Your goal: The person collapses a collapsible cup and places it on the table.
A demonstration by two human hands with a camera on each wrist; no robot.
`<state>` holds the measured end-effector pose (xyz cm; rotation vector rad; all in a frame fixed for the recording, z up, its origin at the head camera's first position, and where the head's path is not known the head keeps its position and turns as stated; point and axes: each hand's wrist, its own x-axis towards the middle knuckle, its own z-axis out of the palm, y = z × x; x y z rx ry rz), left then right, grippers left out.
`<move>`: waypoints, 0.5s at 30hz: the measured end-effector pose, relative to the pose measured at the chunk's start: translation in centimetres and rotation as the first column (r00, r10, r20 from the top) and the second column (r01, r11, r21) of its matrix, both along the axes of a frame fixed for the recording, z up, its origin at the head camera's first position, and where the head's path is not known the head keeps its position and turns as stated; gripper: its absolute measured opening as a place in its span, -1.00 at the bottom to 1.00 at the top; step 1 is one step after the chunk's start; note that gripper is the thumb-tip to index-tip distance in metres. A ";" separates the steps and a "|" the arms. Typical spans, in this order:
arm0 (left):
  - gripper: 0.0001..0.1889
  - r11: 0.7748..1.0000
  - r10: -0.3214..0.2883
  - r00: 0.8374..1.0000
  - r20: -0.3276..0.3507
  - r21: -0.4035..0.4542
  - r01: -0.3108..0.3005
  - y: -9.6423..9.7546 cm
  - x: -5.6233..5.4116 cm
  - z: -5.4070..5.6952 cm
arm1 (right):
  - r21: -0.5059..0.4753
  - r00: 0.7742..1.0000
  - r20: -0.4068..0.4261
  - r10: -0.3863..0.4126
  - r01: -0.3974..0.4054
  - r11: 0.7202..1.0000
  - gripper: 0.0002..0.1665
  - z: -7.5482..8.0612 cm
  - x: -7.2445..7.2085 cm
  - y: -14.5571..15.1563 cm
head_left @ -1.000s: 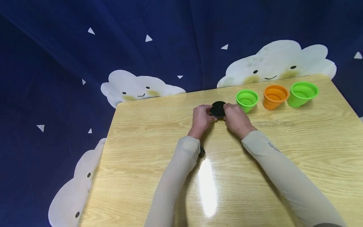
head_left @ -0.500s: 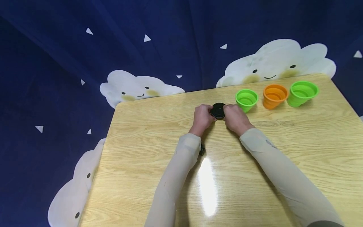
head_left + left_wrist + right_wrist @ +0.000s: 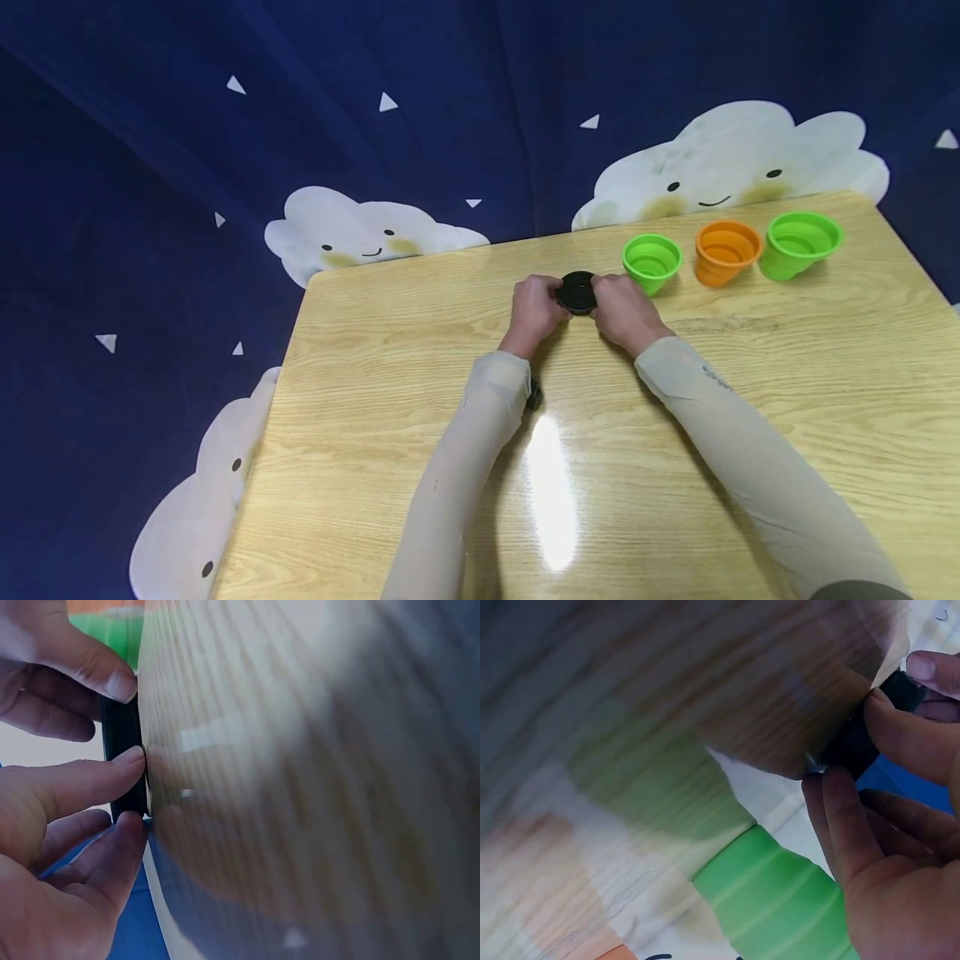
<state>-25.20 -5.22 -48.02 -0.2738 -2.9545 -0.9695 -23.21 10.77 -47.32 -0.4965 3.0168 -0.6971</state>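
Observation:
A black collapsible cup (image 3: 577, 293), pressed down to a low round disc with ringed walls, sits between both hands near the table's far side. My left hand (image 3: 536, 310) grips its left edge, fingertips at the rim and side. On the opposite edge, my right hand (image 3: 628, 312) pinches it with thumb and fingers. In the left wrist view the cup (image 3: 122, 742) appears edge-on as a thin dark band, close over the tabletop. The right wrist view shows it (image 3: 855, 742) partly hidden by fingers. Just right of my right hand stands a small green cup (image 3: 652, 265).
An orange cup (image 3: 727, 254) and a larger green cup (image 3: 801, 247) stand upright farther right in the same row. Behind the wooden table (image 3: 375, 350) hangs a dark blue curtain (image 3: 435, 125) with cloud prints. Dark wrist gear (image 3: 534, 394) shows beside the left sleeve.
The black cup has tipped slightly and shifted a touch toward me, with both hands keeping their grip. The other cups stay in place.

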 end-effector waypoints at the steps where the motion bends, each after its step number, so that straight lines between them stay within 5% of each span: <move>1: -0.44 1.000 0.003 1.000 0.006 0.014 -0.004 -0.1 0.0 0.0 | -0.014 1.000 0.004 0.000 0.000 1.000 -0.64 0.0 0.1 0.0; 6: -0.31 0.999 0.006 0.999 0.034 0.042 -0.007 -0.6 0.2 0.1 | -0.069 1.000 -0.027 0.008 -0.010 0.998 -0.53 0.0 1.0 0.5; 15: -0.14 0.997 -0.007 1.000 -0.003 0.083 0.008 -0.4 1.3 2.1 | -0.227 0.980 -0.186 -0.073 0.029 0.973 -0.54 1.2 3.4 2.6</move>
